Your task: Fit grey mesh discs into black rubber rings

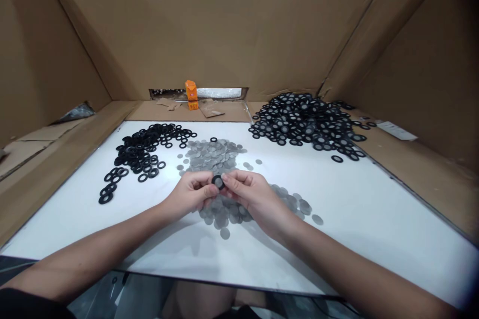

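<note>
A black ring with a grey disc in its middle (218, 182) is pinched between both hands near the centre of the white board (75, 219). My left hand (194, 190) grips its left side with thumb and fingers, and my right hand (245, 188) grips its right side. Loose grey discs (213, 154) lie in a pile behind, below and to the right of the hands. One black ring (213, 139) rests at the back of that pile. Plain black rings (140, 149) are heaped on the left. A larger heap of black rings with grey centres (303, 119) sits at the back right.
Cardboard walls (209, 25) enclose the board at the back and sides. An orange box (191, 93) stands by a slot in the back wall. A white paper label (396, 130) lies at the right, and plastic wrap (78, 110) shows at the left.
</note>
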Demonstrator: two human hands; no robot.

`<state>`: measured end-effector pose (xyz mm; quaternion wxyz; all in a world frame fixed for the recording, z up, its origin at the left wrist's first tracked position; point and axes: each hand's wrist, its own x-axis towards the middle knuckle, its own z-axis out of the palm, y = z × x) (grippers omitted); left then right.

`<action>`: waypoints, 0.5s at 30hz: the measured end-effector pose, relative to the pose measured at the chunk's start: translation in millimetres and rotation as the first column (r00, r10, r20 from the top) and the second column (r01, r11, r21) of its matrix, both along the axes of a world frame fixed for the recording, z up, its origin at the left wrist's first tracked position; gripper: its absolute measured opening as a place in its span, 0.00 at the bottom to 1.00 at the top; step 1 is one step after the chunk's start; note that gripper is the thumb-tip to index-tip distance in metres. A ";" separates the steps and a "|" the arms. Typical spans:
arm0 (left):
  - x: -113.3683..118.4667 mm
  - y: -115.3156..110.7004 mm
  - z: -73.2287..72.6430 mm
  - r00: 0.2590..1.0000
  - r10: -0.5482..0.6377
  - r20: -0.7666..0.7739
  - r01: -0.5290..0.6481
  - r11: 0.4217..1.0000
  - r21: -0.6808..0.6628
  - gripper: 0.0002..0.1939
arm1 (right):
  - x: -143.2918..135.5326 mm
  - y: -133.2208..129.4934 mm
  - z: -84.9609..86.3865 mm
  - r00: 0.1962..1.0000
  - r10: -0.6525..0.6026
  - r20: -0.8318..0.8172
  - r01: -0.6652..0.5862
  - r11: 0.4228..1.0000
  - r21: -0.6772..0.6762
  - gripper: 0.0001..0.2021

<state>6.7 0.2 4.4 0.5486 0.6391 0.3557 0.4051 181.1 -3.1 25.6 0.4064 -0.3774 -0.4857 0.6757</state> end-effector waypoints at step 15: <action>1.3 -4.5 -5.0 0.999 0.030 -0.041 -0.029 0.999 0.019 0.28 | 2.9 -4.6 -0.2 0.961 -0.104 0.255 0.049 0.976 0.214 0.14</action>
